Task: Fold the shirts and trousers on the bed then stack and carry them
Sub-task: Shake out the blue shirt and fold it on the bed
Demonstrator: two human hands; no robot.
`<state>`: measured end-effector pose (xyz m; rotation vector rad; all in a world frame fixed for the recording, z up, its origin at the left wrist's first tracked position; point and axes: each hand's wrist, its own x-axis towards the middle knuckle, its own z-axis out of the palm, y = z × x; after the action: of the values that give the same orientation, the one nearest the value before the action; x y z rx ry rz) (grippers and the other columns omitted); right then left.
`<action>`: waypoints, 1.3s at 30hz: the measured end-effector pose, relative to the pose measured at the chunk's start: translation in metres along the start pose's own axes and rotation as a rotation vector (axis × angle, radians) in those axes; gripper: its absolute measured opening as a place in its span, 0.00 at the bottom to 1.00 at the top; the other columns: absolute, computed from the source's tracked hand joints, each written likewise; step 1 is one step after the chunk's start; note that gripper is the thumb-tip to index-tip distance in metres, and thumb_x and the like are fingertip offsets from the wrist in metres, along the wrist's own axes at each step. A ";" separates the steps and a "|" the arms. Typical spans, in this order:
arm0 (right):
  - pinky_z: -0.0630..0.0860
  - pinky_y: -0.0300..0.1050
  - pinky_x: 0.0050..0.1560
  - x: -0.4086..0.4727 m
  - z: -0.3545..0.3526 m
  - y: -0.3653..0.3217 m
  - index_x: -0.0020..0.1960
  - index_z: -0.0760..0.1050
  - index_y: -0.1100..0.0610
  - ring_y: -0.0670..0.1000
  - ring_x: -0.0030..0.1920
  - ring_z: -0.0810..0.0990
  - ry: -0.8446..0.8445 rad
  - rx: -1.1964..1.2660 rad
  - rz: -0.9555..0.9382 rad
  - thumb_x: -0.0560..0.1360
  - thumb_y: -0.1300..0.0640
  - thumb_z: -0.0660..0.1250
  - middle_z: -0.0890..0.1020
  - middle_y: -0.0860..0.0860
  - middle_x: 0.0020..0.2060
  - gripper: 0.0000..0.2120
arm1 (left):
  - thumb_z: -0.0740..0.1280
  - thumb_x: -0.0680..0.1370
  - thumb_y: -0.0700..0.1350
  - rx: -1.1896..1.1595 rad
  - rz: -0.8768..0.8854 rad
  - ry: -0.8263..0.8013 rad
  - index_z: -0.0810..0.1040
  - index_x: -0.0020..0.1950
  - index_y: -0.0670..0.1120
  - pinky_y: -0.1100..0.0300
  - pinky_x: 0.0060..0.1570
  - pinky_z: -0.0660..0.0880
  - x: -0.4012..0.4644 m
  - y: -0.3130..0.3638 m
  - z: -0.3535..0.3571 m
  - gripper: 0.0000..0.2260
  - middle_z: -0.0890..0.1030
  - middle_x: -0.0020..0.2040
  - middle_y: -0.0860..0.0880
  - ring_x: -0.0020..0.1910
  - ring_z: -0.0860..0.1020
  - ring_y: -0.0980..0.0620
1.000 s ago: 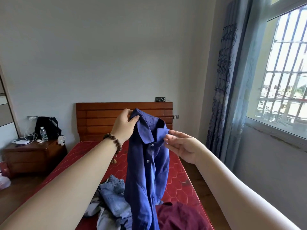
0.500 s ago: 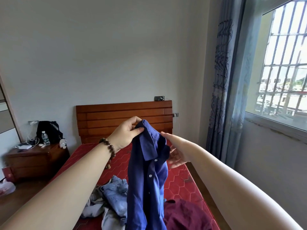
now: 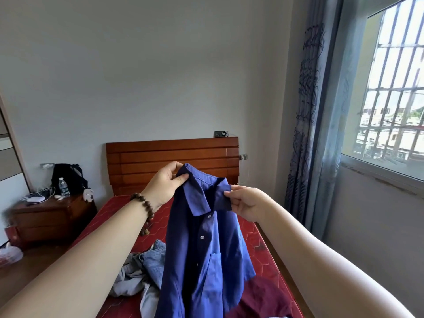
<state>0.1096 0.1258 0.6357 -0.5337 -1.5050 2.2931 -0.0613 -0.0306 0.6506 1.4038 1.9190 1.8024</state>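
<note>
Blue shirt [image 3: 204, 253] held up in the air above the bed [image 3: 259, 244], collar at the top, button placket facing the camera, a chest pocket visible low on its front; the body hangs down in loose folds and its lower edge runs out of the bottom of the view. Left hand [image 3: 164, 188], a brown bead bracelet [image 3: 145, 208] on its wrist, pinches the left end of the collar between thumb and curled fingers. Right hand [image 3: 249, 203] pinches the right collar tip, thumb on top, fingers curled beneath. The 2 hands are apart, with the collar spread between them. On the red patterned bed cover, below and left of the hanging shirt, lies a crumpled heap of pale denim trousers [image 3: 149, 260] mixed with light grey cloth. A dark maroon garment [image 3: 263, 297] lies bunched at lower right, partly hidden behind the shirt. Wooden slatted headboard [image 3: 172, 157] behind, a small dark device [image 3: 221, 134] on its top edge. At left a wooden nightstand [image 3: 46, 216] carries a water bottle [image 3: 63, 187], a black bag [image 3: 67, 177], white cables and a small white figure. Curtain [image 3: 307, 134] and barred window [image 3: 394, 88] at right.
</note>
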 end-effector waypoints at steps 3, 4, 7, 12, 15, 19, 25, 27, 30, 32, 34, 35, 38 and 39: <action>0.81 0.40 0.35 -0.001 -0.003 0.000 0.48 0.76 0.60 0.48 0.32 0.83 -0.040 0.127 -0.084 0.79 0.70 0.56 0.83 0.53 0.33 0.12 | 0.66 0.79 0.39 -0.015 0.008 0.051 0.78 0.45 0.50 0.61 0.49 0.74 0.001 -0.001 0.000 0.07 0.82 0.41 0.57 0.42 0.79 0.59; 0.81 0.41 0.35 -0.001 -0.005 0.002 0.46 0.75 0.60 0.48 0.32 0.83 -0.035 0.145 -0.079 0.79 0.70 0.56 0.83 0.53 0.33 0.12 | 0.65 0.79 0.38 -0.017 0.011 0.069 0.78 0.45 0.50 0.62 0.49 0.73 0.002 -0.001 -0.001 0.07 0.82 0.41 0.57 0.42 0.79 0.60; 0.83 0.47 0.38 -0.004 -0.010 0.008 0.42 0.73 0.60 0.51 0.33 0.84 -0.021 0.107 -0.012 0.78 0.70 0.60 0.83 0.55 0.34 0.10 | 0.65 0.79 0.37 0.007 0.017 0.066 0.77 0.46 0.48 0.61 0.49 0.74 0.003 0.001 0.000 0.07 0.82 0.44 0.54 0.42 0.79 0.59; 0.79 0.47 0.41 0.000 -0.022 0.010 0.44 0.74 0.57 0.48 0.32 0.78 0.161 -0.197 -0.123 0.73 0.54 0.73 0.77 0.51 0.33 0.09 | 0.64 0.79 0.36 -0.043 0.025 -0.041 0.77 0.48 0.48 0.61 0.48 0.78 0.008 0.006 0.006 0.07 0.82 0.42 0.47 0.42 0.80 0.54; 0.74 0.50 0.58 0.006 -0.029 0.012 0.66 0.69 0.52 0.50 0.55 0.78 0.293 -0.373 -0.216 0.72 0.46 0.72 0.76 0.50 0.56 0.26 | 0.63 0.79 0.35 -0.087 0.037 -0.112 0.77 0.48 0.48 0.65 0.45 0.77 0.010 0.013 0.007 0.08 0.81 0.41 0.47 0.40 0.79 0.56; 0.51 0.53 0.75 0.012 -0.042 0.012 0.76 0.55 0.43 0.47 0.74 0.59 -0.007 -0.166 -0.161 0.74 0.46 0.68 0.64 0.46 0.73 0.35 | 0.63 0.79 0.34 -0.116 0.033 -0.189 0.78 0.48 0.48 0.66 0.43 0.75 0.011 0.020 0.005 0.09 0.80 0.40 0.48 0.39 0.78 0.57; 0.69 0.54 0.65 0.023 -0.046 0.018 0.68 0.72 0.55 0.56 0.61 0.77 -0.341 -0.146 -0.113 0.73 0.58 0.69 0.78 0.57 0.62 0.23 | 0.62 0.79 0.34 -0.164 0.004 -0.219 0.76 0.48 0.46 0.67 0.40 0.75 0.009 0.026 -0.007 0.08 0.82 0.37 0.53 0.37 0.79 0.59; 0.77 0.52 0.56 0.024 -0.040 0.019 0.58 0.79 0.58 0.57 0.53 0.81 -0.365 -0.147 -0.120 0.72 0.60 0.70 0.81 0.58 0.55 0.14 | 0.62 0.79 0.34 -0.153 0.002 -0.189 0.76 0.48 0.46 0.67 0.40 0.75 0.008 0.025 -0.014 0.08 0.82 0.38 0.51 0.37 0.79 0.59; 0.80 0.48 0.48 0.027 -0.029 0.007 0.55 0.80 0.61 0.56 0.49 0.83 -0.275 -0.186 -0.218 0.71 0.62 0.71 0.84 0.58 0.50 0.13 | 0.66 0.77 0.34 -0.068 -0.007 -0.114 0.80 0.46 0.48 0.64 0.44 0.76 0.008 0.021 -0.030 0.10 0.80 0.40 0.43 0.38 0.78 0.56; 0.81 0.47 0.46 0.027 -0.022 -0.012 0.55 0.79 0.62 0.57 0.49 0.83 -0.171 -0.315 -0.353 0.73 0.64 0.70 0.84 0.59 0.48 0.11 | 0.70 0.75 0.35 0.030 -0.021 -0.063 0.83 0.43 0.52 0.58 0.49 0.77 0.010 0.018 -0.044 0.11 0.82 0.42 0.43 0.41 0.79 0.53; 0.80 0.53 0.52 0.024 -0.013 -0.033 0.53 0.80 0.61 0.60 0.51 0.83 -0.093 -0.485 -0.471 0.73 0.65 0.70 0.84 0.60 0.48 0.09 | 0.73 0.73 0.37 0.119 -0.029 -0.011 0.83 0.42 0.53 0.49 0.55 0.75 0.013 0.016 -0.055 0.10 0.84 0.43 0.46 0.46 0.79 0.49; 0.79 0.56 0.55 0.022 -0.009 -0.044 0.53 0.80 0.61 0.60 0.52 0.83 -0.070 -0.560 -0.523 0.73 0.64 0.71 0.84 0.60 0.48 0.09 | 0.73 0.72 0.38 0.139 -0.032 0.010 0.83 0.41 0.53 0.47 0.56 0.74 0.014 0.015 -0.059 0.09 0.84 0.43 0.48 0.46 0.79 0.50; 0.79 0.53 0.53 0.014 0.005 -0.070 0.51 0.80 0.59 0.53 0.47 0.84 0.000 -0.814 -0.662 0.73 0.58 0.72 0.85 0.54 0.44 0.08 | 0.75 0.71 0.45 0.153 -0.054 0.036 0.84 0.40 0.52 0.48 0.51 0.77 0.015 0.015 -0.065 0.03 0.85 0.39 0.50 0.41 0.81 0.53; 0.77 0.50 0.49 0.013 0.009 -0.076 0.49 0.80 0.59 0.52 0.43 0.83 0.032 -0.918 -0.702 0.73 0.56 0.73 0.85 0.54 0.41 0.09 | 0.75 0.71 0.47 0.183 -0.056 0.044 0.84 0.39 0.52 0.50 0.48 0.78 0.015 0.015 -0.066 0.02 0.85 0.38 0.50 0.38 0.82 0.54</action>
<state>0.1003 0.1533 0.7073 -0.1791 -2.2261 1.0068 -0.1058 -0.0689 0.6875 1.3577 2.1709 1.6840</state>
